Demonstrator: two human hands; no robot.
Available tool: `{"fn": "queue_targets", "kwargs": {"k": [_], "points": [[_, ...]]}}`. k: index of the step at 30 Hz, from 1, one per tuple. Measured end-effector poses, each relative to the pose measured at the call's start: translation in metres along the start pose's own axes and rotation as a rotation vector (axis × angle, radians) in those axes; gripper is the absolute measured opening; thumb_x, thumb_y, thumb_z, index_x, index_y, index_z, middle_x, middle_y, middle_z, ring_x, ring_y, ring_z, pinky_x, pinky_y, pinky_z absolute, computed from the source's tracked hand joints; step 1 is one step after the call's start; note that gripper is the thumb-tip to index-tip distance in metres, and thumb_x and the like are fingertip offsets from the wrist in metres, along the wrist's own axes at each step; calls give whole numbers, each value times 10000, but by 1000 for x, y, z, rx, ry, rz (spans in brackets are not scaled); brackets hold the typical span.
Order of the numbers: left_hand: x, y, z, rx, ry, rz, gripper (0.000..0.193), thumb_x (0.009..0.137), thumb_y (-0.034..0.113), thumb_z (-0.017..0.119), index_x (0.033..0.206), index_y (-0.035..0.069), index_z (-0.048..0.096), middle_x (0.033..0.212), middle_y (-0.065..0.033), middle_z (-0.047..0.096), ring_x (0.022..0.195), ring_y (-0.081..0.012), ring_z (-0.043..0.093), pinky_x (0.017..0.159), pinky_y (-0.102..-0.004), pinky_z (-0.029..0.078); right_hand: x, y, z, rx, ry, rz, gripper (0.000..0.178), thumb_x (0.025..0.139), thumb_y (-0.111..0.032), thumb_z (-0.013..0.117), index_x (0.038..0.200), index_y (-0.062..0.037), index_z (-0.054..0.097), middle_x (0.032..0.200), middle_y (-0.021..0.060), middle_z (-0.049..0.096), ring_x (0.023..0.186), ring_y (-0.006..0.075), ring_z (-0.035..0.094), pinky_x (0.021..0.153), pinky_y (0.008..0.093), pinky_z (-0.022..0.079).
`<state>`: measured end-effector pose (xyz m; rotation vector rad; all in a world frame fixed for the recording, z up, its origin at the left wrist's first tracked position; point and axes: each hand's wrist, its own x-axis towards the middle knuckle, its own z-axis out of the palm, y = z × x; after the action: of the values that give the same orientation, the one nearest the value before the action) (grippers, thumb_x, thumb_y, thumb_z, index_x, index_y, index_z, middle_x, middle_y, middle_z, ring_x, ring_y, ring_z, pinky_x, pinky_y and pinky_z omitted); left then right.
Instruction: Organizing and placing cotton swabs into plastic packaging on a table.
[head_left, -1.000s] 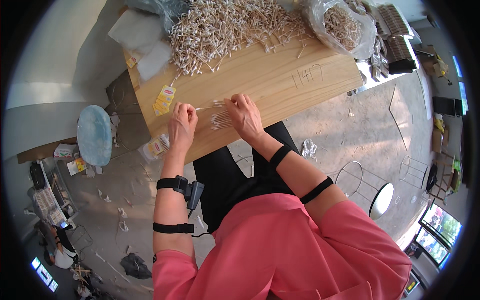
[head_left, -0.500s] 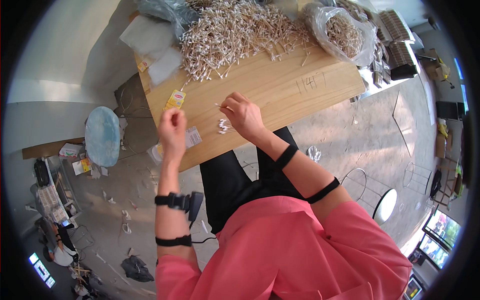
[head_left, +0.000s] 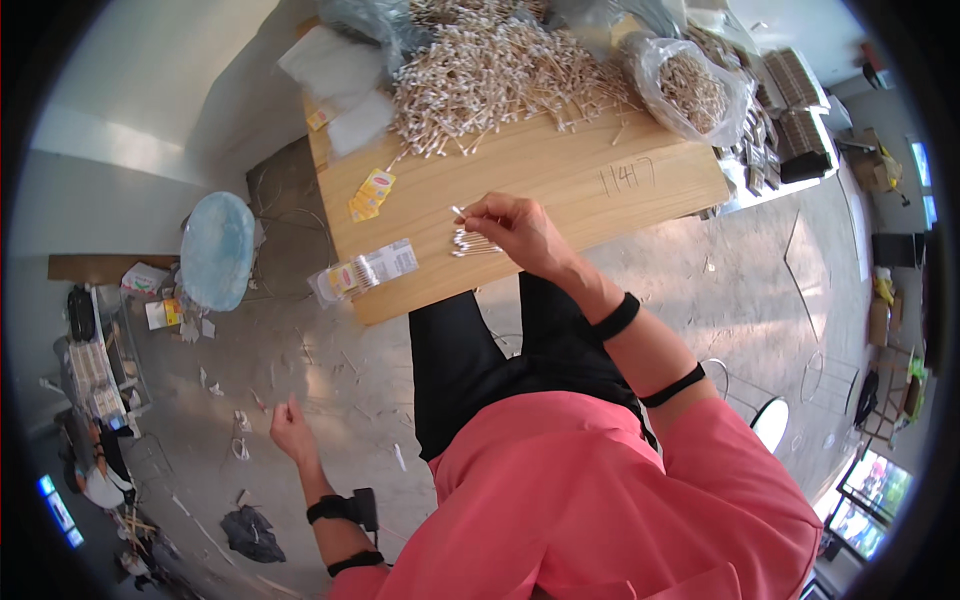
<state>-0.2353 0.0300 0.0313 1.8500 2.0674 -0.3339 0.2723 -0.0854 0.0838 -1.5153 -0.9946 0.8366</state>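
My right hand (head_left: 518, 230) is pinched around a cotton swab (head_left: 457, 211) above the wooden table (head_left: 540, 170). Just beneath that hand lies a small row of cotton swabs (head_left: 470, 242). My left hand (head_left: 291, 432) is away from the table, low over the floor on the left. Its fingers look drawn together, and anything between them is too small to make out. Near the table's front left corner lies a clear plastic packet (head_left: 366, 270) with a yellow card and several swabs in it. Yellow cards (head_left: 371, 194) lie behind it.
A large heap of cotton swabs (head_left: 500, 80) covers the table's far side. At its right stands a clear plastic bag (head_left: 690, 90) of swabs; at its left lie white plastic sheets (head_left: 360, 125). A blue stool (head_left: 217, 250) stands left of the table. Litter is scattered on the concrete floor (head_left: 340, 370).
My left hand has left the table's left side and swung down and back over the floor, uncovering the plastic packet. My right hand still pinches a swab near the row.
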Motion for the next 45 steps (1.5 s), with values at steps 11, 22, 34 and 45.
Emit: {"fn": "queue_targets", "kwargs": {"k": [11, 22, 34, 45], "points": [[-159, 234, -151, -1278, 160, 1151, 203, 961, 67, 620, 1122, -20, 708, 894, -6, 582, 719, -61, 480, 635, -207, 402, -70, -135, 71, 119, -155, -460, 90, 907, -46, 693, 989, -9, 695, 899, 64, 674, 794, 138, 615, 689, 271, 495], [-188, 223, -133, -1372, 26, 1167, 142, 912, 68, 702, 1020, -21, 724, 934, -31, 626, 792, -68, 568, 689, -199, 447, -104, -162, 81, 273, -142, -379, 49, 927, -68, 675, 945, -22, 680, 783, 28, 582, 682, 114, 507, 604, 269, 420], [-215, 217, -127, -1189, 165, 1247, 182, 948, 91, 659, 1072, -33, 707, 906, -14, 593, 794, -81, 548, 705, -225, 445, -143, -170, 75, 455, -110, -186, 113, 946, -94, 676, 949, 19, 664, 820, -22, 599, 745, 31, 506, 639, 208, 437], [-224, 223, -107, -1484, -147, 1161, 423, 918, 202, 725, 1265, -14, 616, 985, -7, 552, 817, -70, 503, 794, -236, 438, -159, -158, 68, 334, 2, -176, 100, 933, -88, 693, 931, 9, 671, 796, -33, 594, 713, 13, 493, 613, 202, 428]]}}
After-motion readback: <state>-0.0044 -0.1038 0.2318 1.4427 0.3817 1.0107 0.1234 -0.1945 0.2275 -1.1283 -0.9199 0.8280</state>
